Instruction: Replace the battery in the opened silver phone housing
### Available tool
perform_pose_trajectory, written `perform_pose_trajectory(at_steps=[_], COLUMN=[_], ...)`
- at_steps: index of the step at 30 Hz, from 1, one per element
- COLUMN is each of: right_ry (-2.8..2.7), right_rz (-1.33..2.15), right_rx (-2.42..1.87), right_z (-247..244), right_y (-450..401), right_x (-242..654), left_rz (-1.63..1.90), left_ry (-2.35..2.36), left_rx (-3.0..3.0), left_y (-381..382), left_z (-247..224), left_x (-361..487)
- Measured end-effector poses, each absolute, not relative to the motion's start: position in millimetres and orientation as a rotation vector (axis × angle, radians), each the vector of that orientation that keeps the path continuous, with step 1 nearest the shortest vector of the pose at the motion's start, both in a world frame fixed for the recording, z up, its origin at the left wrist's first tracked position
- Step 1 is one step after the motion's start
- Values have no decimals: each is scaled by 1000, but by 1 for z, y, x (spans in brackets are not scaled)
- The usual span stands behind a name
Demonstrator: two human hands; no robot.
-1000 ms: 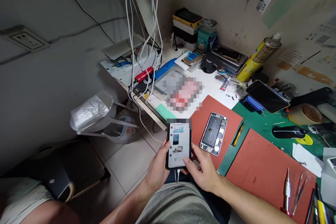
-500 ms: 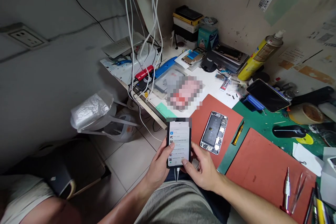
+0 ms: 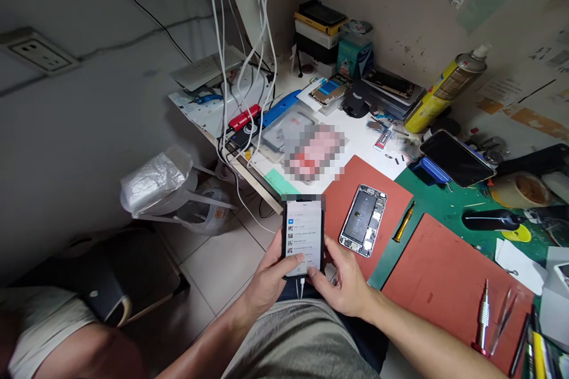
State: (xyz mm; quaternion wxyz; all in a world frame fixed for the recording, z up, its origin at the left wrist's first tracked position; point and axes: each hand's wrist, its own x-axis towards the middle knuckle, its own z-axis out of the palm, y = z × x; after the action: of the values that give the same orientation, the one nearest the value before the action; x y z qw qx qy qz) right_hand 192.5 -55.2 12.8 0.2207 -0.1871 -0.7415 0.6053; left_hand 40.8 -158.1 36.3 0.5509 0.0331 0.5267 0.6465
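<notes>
A lit smartphone point(image 3: 304, 231) with a list on its screen stands upright between my hands, over my lap. My left hand point(image 3: 273, 269) wraps its left side, the thumb lying across the lower screen. Around the right side closes my right hand point(image 3: 342, 278), its thumb at the bottom corner of the screen. A white charging cable point(image 3: 302, 288) is plugged into the phone's lower end. To the right, an opened phone point(image 3: 363, 220) with its battery and boards bare lies on a red-brown mat point(image 3: 333, 189). Beside it rests a small gold screwdriver point(image 3: 404, 222).
White cables point(image 3: 222, 59) hang at the desk's left edge. A second red-brown mat point(image 3: 444, 272) bears a silver screwdriver point(image 3: 483, 314) and tweezers point(image 3: 503, 321). A yellow spray can point(image 3: 447, 89) leans by the wall. At far left is another person's arm point(image 3: 84, 343).
My left thumb has moved down and right across the screen. The list on the phone has shifted. The view has moved slightly; the desk things lie as before.
</notes>
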Motion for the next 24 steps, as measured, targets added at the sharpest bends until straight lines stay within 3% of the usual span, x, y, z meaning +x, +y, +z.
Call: perform_pose_trajectory(at_steps=[24], right_ry=[-2046], right_rz=[1679], right_rx=[-531], right_z=[13], right_y=[-55], right_x=[192], left_rz=[1529], left_ry=[1284], left_rx=[-4], left_y=[-156], left_z=[35], left_x=[43])
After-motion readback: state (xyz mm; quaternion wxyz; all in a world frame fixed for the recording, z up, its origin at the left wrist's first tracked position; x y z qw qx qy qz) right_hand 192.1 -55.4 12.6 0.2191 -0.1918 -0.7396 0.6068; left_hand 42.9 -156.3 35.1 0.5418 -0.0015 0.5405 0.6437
